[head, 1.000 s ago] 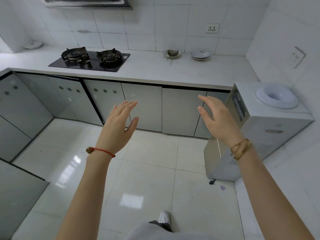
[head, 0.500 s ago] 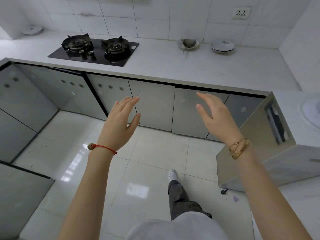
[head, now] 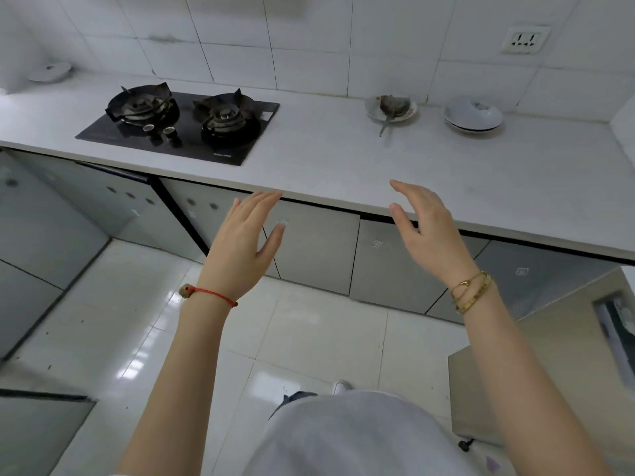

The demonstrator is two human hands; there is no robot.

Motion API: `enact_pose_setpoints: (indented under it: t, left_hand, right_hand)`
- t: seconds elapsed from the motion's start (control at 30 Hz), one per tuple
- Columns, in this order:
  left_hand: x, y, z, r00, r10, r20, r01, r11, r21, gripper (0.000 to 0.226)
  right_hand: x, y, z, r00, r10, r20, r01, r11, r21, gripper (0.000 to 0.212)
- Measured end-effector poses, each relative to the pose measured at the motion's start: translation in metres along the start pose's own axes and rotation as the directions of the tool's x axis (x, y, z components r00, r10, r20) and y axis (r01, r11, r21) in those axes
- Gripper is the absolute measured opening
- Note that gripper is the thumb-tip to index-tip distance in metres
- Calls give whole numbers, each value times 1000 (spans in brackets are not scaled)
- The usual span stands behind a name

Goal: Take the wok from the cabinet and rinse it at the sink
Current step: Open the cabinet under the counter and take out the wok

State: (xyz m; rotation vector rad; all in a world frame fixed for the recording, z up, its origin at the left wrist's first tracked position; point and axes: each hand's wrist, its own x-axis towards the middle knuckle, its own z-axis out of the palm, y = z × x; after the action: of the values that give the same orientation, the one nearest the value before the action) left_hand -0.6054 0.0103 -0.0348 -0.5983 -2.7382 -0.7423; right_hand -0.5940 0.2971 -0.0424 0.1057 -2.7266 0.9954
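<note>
From the head camera, both the left hand [head: 240, 245] and right hand [head: 426, 231] are raised with fingers [head: 264, 201] relaxed, straight, holding nothing. Just beyond the fingertips stand the closed cabinet doors [head: 316, 249] under the tabletop [head: 343, 159]; the wok is not visible.

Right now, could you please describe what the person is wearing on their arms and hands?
Both forearms are bare, with no sleeves. The left hand has a thin red cord bracelet with a small brown bead at its wrist. The right hand has gold bracelets at its wrist. No rings or gloves show.
</note>
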Motion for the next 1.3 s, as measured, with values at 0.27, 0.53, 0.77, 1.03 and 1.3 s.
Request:
enact_pose_setpoints:
  t: [0.27, 0.53, 0.77, 1.03, 1.3]
  left_hand:
    - [93, -41, 31, 998, 21, 66, -15, 997, -81, 48]
    - [210, -100, 69, 970, 181, 162, -160, 978, -130, 47]
    - [292, -137, 89, 902, 346, 257, -306, 934, -186, 46]
    - [320, -154, 114, 830, 450, 331, -378, 889, -260, 47]
    - [297, -163, 155, 808, 513, 291, -440, 852, -283, 44]
  right_hand:
    - [83, 26, 24, 998, 58, 0, -58, 998, 12, 44]
    - [159, 44, 63, 978, 193, -74, -194, 981, -10, 44]
    - [203, 42, 94, 928, 305, -214, -313, 950, -3, 44]
    - [210, 44, 121, 871, 404, -278, -401, 913, 71, 43]
    - [188, 70, 149, 847, 402, -349, -417, 908, 32, 41]
